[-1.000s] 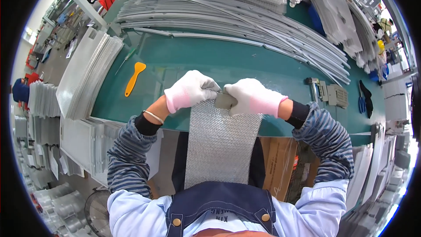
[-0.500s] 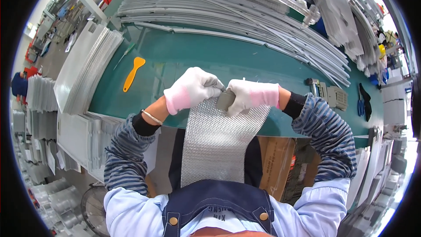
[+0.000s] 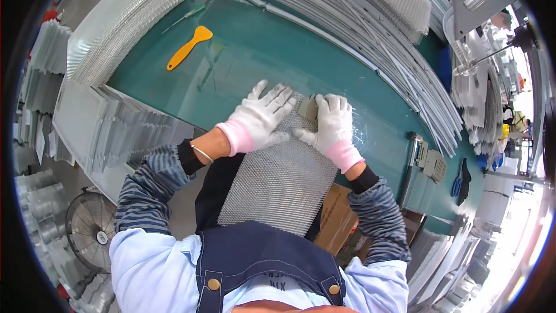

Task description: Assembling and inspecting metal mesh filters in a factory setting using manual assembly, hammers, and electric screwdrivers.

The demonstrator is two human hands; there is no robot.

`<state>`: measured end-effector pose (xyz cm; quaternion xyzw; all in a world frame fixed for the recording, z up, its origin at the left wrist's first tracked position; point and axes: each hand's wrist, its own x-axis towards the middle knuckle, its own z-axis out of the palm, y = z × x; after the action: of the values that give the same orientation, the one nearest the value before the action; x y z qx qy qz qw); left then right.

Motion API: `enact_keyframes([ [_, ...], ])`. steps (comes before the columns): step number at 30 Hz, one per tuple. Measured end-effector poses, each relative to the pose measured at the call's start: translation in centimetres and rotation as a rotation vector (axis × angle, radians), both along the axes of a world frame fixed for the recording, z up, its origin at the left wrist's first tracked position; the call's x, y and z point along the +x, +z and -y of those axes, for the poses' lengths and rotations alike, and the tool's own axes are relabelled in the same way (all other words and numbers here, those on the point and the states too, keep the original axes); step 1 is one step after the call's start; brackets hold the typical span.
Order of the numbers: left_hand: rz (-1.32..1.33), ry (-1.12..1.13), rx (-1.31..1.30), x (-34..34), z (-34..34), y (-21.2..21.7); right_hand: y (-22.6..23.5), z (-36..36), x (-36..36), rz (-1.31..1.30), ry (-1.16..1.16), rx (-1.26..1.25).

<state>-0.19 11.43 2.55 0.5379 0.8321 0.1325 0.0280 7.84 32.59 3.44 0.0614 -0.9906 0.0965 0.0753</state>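
Mesh sheet: the silver mesh sheet lies under both hands, running from them back over the lap, its far end on the table.
Left hand: the gloved left hand is palm down on the mesh, fingers spread, gripping nothing visible.
Right hand: the gloved right hand is partly curled, thumb apart on the mesh; whether it grips anything cannot be told.
Grey piece: a small grey piece sits between right thumb and forefinger, right of the left hand's fingertips.
Yellow scraper: the yellow scraper lies beyond the left hand, leftward.
Screwdriver: a green-handled screwdriver lies farther from that hand.
Metal strips: long metal strips lie well beyond the right hand.
Table: the green table spreads ahead of both hands.
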Motion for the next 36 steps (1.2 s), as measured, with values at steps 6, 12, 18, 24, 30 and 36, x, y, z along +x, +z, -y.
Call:
enact_keyframes([
  [6, -0.024, -0.027, 0.089, 0.1, -1.0, 0.1, 0.5, -1.3, 0.0, -0.032, 0.007, -0.076],
  [12, 0.581, 0.240, 0.727, -1.9, 1.4, -0.5, 2.2, -1.8, 0.8, 0.160, -0.020, -0.475],
  [18, 1.376, 0.405, 0.803, -2.1, 0.2, 0.7, 12.7, -6.0, -4.2, 0.408, 0.012, -0.400],
  [24, 1.297, 0.322, 1.050, 0.9, -0.5, 4.6, 0.7, -25.5, -3.0, 0.050, -0.598, 0.602],
  [30, 1.234, 0.418, 1.146, 1.6, 0.5, 6.3, 5.6, -25.9, 0.0, -0.394, -0.359, 0.230],
  [36, 1.182, 0.192, 0.828, 1.8, 1.3, 8.4, 15.3, -11.8, 8.4, -0.089, -0.434, -0.322],
])
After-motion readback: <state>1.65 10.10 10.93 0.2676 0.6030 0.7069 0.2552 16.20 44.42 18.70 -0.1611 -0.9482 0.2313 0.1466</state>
